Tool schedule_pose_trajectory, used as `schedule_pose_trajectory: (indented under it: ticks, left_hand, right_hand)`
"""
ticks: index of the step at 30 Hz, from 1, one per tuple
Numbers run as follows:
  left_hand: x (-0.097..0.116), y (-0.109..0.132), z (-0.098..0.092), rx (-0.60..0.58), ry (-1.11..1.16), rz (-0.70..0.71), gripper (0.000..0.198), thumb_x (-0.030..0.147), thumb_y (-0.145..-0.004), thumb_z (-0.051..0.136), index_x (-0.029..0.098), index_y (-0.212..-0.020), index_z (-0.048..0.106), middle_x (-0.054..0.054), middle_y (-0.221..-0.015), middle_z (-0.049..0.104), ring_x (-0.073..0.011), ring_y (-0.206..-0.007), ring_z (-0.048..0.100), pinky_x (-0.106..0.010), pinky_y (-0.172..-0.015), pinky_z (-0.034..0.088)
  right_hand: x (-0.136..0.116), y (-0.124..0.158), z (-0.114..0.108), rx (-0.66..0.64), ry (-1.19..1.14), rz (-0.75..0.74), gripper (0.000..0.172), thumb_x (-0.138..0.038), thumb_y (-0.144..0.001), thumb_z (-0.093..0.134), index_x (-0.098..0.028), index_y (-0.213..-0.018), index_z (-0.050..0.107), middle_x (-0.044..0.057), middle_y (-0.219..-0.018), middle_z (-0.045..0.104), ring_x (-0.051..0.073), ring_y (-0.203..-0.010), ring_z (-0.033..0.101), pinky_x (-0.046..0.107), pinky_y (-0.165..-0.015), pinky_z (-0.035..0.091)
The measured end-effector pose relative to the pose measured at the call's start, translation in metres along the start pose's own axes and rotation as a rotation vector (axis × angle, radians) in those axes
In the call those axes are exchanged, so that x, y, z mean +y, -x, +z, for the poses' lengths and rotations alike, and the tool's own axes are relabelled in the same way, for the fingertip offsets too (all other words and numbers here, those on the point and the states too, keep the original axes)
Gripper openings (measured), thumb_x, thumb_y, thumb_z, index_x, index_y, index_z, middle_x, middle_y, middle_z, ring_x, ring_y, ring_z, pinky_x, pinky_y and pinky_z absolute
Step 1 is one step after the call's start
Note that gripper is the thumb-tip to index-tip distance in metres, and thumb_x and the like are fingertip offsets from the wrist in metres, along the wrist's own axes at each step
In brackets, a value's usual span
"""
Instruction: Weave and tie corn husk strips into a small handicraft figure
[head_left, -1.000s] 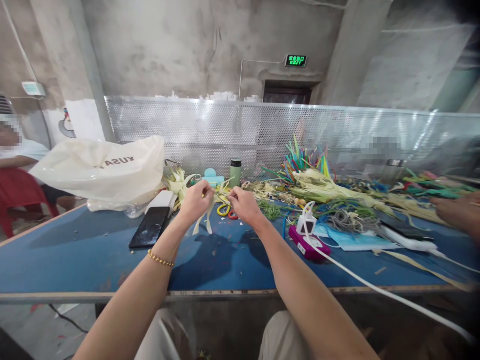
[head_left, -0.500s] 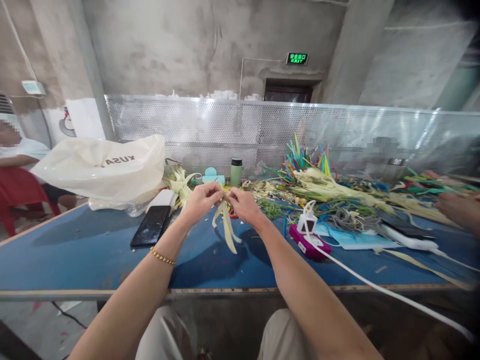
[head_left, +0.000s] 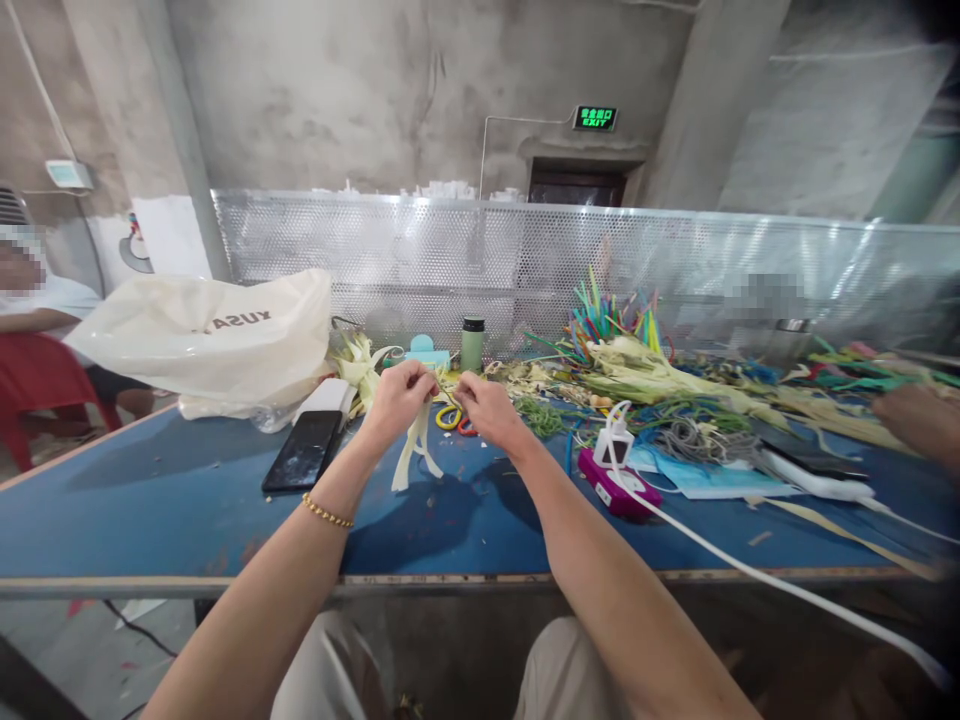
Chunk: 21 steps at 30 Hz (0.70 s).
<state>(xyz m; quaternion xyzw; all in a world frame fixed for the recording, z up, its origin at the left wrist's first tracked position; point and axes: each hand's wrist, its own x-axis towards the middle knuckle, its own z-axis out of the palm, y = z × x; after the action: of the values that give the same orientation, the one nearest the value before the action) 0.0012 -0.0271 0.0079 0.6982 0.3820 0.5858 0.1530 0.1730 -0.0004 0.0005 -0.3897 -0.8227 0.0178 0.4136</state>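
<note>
My left hand [head_left: 403, 402] is closed in a pinch, raised over the table. Pale corn husk strips [head_left: 414, 455] dangle below its fingers. A short gap to the right, my right hand [head_left: 487, 410] is also pinched; whatever its fingertips grip is too small to make out, though thin yellowish material shows between the hands. Under and between them on the table lie yellow and red loop handles [head_left: 448, 418], apparently of scissors. Behind the hands stands a green bottle [head_left: 472, 348]. A bundle of corn husks [head_left: 360, 362] rests left of my left hand.
The blue table [head_left: 187, 510] bears a black phone [head_left: 302, 452], a white bag [head_left: 202, 340], a purple power strip [head_left: 619, 485] with a white cable, green cord [head_left: 541, 418] and a husk pile [head_left: 637, 370]. Another person's hand [head_left: 916, 420] is at right; a seated person [head_left: 56, 295] is left.
My left hand has shifted slightly left and the husk strips hang from it now, swung left. The hands are farther apart, and the yellow handle shows between them.
</note>
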Motion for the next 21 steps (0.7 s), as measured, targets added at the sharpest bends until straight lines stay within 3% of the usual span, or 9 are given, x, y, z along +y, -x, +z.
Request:
schedule_pose_trajectory:
  ticks: [4, 7, 11, 15, 18, 21]
  left_hand:
    - [-0.002, -0.002, -0.002, -0.002, -0.084, 0.007, 0.019, 0.022, -0.080, 0.052, 0.015, -0.064, 0.060, 0.000, -0.058, 0.057, -0.0114, -0.057, 0.049, -0.024, -0.055, 0.037]
    - [-0.006, -0.003, -0.002, -0.027, -0.158, 0.046, 0.015, 0.019, -0.080, 0.053, 0.015, -0.068, 0.061, -0.001, -0.061, 0.058, -0.0120, -0.059, 0.050, -0.024, -0.058, 0.038]
    - [-0.010, -0.003, 0.002, -0.098, -0.200, 0.111, 0.012, 0.008, -0.074, 0.056, 0.014, -0.080, 0.063, -0.002, -0.072, 0.062, -0.0131, -0.066, 0.054, -0.026, -0.064, 0.042]
    - [-0.007, -0.002, 0.005, -0.087, -0.287, 0.153, 0.009, 0.007, -0.069, 0.062, 0.015, -0.071, 0.059, -0.001, -0.070, 0.058, -0.0136, -0.066, 0.051, -0.027, -0.064, 0.040]
    - [-0.005, -0.002, 0.004, -0.096, -0.248, 0.164, 0.010, 0.011, -0.076, 0.058, 0.016, -0.067, 0.056, 0.000, -0.066, 0.056, -0.0129, -0.064, 0.049, -0.027, -0.063, 0.039]
    - [-0.008, -0.003, 0.002, -0.116, -0.080, 0.090, 0.013, 0.018, -0.081, 0.054, 0.017, -0.068, 0.054, 0.000, -0.061, 0.056, -0.0124, -0.059, 0.050, -0.026, -0.059, 0.040]
  right_hand:
    - [-0.002, 0.001, 0.000, -0.150, -0.379, 0.049, 0.016, -0.024, -0.087, 0.056, -0.018, -0.072, 0.052, 0.000, -0.069, 0.061, 0.012, -0.065, 0.055, 0.022, -0.062, 0.039]
    - [-0.004, 0.004, 0.000, -0.296, -0.768, 0.184, 0.024, -0.040, -0.089, 0.056, -0.018, -0.080, 0.051, 0.001, -0.072, 0.063, 0.010, -0.054, 0.056, 0.020, -0.051, 0.040]
    - [-0.007, 0.006, -0.005, -0.350, -1.004, 0.296, 0.031, -0.046, -0.083, 0.064, -0.020, -0.078, 0.047, -0.009, -0.051, 0.044, 0.003, -0.033, 0.026, 0.017, -0.035, 0.018]
    - [-0.013, 0.007, -0.014, -0.399, -1.078, 0.294, 0.034, -0.044, -0.080, 0.068, -0.019, -0.072, 0.047, -0.012, -0.047, 0.029, 0.003, -0.036, 0.018, 0.017, -0.036, 0.012]
    - [-0.011, 0.005, -0.017, -0.336, -1.095, 0.274, 0.032, -0.048, -0.081, 0.065, -0.019, -0.076, 0.053, -0.013, -0.044, 0.022, 0.004, -0.037, 0.013, 0.019, -0.036, 0.012]
    - [-0.001, 0.001, -0.016, -0.128, -0.902, 0.285, 0.033, -0.050, -0.082, 0.061, -0.018, -0.074, 0.055, -0.012, -0.043, 0.024, 0.006, -0.038, 0.017, 0.021, -0.038, 0.015]
